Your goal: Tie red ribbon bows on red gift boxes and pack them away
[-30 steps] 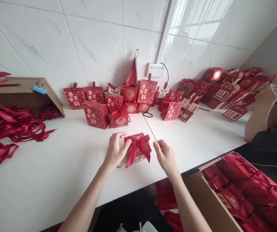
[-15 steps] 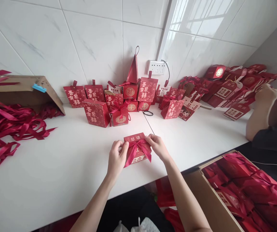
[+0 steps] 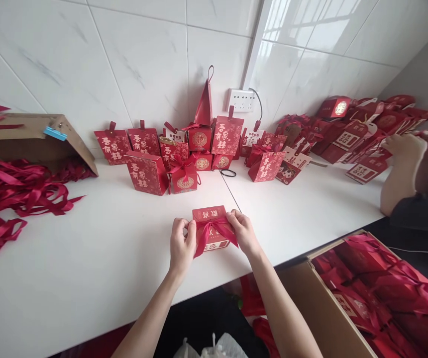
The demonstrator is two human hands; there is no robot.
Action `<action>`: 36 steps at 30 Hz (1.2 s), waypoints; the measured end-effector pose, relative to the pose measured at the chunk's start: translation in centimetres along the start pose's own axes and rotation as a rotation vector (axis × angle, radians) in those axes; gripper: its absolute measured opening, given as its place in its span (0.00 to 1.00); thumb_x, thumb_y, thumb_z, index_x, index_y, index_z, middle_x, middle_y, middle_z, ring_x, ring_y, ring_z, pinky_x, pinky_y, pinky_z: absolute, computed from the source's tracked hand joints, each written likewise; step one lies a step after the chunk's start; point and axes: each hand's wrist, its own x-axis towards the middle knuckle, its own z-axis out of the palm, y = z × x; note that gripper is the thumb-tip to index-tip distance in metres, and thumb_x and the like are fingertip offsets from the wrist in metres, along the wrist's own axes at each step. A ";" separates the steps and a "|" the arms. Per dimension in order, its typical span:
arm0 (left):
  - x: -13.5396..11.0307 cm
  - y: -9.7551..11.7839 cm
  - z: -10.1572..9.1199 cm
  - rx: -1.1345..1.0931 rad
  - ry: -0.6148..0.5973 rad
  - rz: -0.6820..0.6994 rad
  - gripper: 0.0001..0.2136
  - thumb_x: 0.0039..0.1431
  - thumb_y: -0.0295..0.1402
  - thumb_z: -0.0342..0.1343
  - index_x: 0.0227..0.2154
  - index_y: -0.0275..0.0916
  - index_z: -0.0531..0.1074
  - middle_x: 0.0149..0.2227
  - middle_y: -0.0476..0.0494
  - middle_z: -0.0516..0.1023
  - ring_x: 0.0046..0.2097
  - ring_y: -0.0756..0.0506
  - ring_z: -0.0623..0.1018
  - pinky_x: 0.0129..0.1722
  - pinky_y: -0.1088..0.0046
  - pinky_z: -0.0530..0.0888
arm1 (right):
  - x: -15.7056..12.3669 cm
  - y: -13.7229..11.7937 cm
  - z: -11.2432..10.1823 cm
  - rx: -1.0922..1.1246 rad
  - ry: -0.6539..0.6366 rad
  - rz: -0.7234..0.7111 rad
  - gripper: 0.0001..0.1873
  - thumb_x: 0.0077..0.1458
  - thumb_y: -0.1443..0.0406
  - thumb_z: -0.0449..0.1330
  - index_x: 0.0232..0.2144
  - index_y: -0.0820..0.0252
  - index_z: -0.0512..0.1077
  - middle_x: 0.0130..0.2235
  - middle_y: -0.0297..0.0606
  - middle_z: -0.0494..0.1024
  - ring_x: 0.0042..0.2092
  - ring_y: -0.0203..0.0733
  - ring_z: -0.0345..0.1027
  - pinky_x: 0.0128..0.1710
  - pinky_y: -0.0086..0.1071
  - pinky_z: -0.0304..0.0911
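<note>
A small red gift box [image 3: 209, 213] with pale lettering lies on the white table in front of me. Tied across it is a dark red ribbon [image 3: 211, 229] in a bow, its two tails hanging down over the printed face. My left hand [image 3: 184, 243] pinches the ribbon at the box's left side, thumb against curled fingers. On the opposite side, my right hand [image 3: 242, 229] pinches the bow's other end between thumb and fingers. Parts of the loops are hidden behind the fingertips.
Finished-looking red boxes [image 3: 146, 173] stand along the tiled wall, below a power strip [image 3: 241, 101]. Loose ribbons spill from a cardboard box [image 3: 75, 141] at left. Another carton [image 3: 311, 303] of ribboned boxes sits at lower right. Another person's bare limb [image 3: 402, 169] is by the right-hand pile.
Both my hands stay pinched on the ribbon, and the right one has moved slightly right. The box sits a little straighter, and the bow looks more spread. The view has shifted slightly.
</note>
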 end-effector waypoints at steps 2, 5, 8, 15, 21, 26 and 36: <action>0.3 -0.2 -0.2 -0.024 -0.046 -0.053 0.14 0.56 0.40 0.48 0.19 0.40 0.54 0.23 0.52 0.59 0.25 0.52 0.63 0.27 0.78 0.66 | 0.0 0.0 -0.4 -0.026 -0.024 0.019 0.24 0.51 0.47 0.56 0.20 0.57 0.56 0.20 0.26 0.59 0.22 0.30 0.51 0.24 0.27 0.50; 0.9 -0.5 -0.6 -0.089 -0.171 -0.159 0.15 0.54 0.43 0.50 0.19 0.40 0.56 0.21 0.52 0.61 0.25 0.51 0.65 0.26 0.77 0.66 | -0.1 -0.4 -1.8 -0.115 -0.058 -0.042 0.23 0.53 0.44 0.53 0.24 0.58 0.60 0.26 0.31 0.65 0.27 0.34 0.61 0.29 0.30 0.59; 1.4 -0.5 -1.0 -0.159 -0.203 -0.198 0.15 0.54 0.45 0.51 0.22 0.39 0.62 0.23 0.51 0.66 0.26 0.50 0.69 0.26 0.77 0.67 | 0.0 -0.9 -3.1 -0.259 -0.176 -0.232 0.36 0.41 0.40 0.60 0.45 0.55 0.62 0.50 0.45 0.66 0.51 0.49 0.63 0.45 0.39 0.65; 0.0 1.5 -0.9 0.057 0.062 0.430 0.04 0.57 0.31 0.54 0.28 0.39 0.66 0.28 0.48 0.72 0.32 0.50 0.74 0.33 0.75 0.72 | -1.6 -0.4 -2.0 -0.708 -0.265 -0.483 0.54 0.45 0.55 0.67 0.64 0.51 0.38 0.61 0.51 0.53 0.60 0.53 0.55 0.56 0.51 0.59; -3.5 4.4 0.3 0.112 -0.009 1.076 0.06 0.54 0.21 0.57 0.33 0.36 0.68 0.26 0.50 0.73 0.28 0.52 0.71 0.36 0.70 0.70 | -4.3 -1.4 -1.9 -0.706 0.174 -0.884 0.43 0.48 0.63 0.65 0.62 0.49 0.48 0.60 0.49 0.54 0.64 0.56 0.49 0.57 0.55 0.57; -5.3 6.4 1.6 0.024 -0.067 1.177 0.05 0.53 0.21 0.58 0.32 0.34 0.70 0.26 0.49 0.74 0.27 0.52 0.70 0.35 0.67 0.69 | -6.5 -3.1 -3.3 -0.717 0.324 -0.985 0.41 0.49 0.66 0.65 0.61 0.47 0.51 0.60 0.47 0.55 0.63 0.55 0.51 0.56 0.57 0.59; -6.9 8.9 3.4 -0.100 -0.162 1.238 0.06 0.51 0.20 0.59 0.31 0.33 0.70 0.25 0.49 0.75 0.27 0.52 0.70 0.36 0.67 0.70 | -9.6 -4.6 -6.3 -0.791 0.463 -1.021 0.42 0.46 0.64 0.67 0.60 0.48 0.52 0.60 0.48 0.56 0.62 0.55 0.52 0.56 0.57 0.58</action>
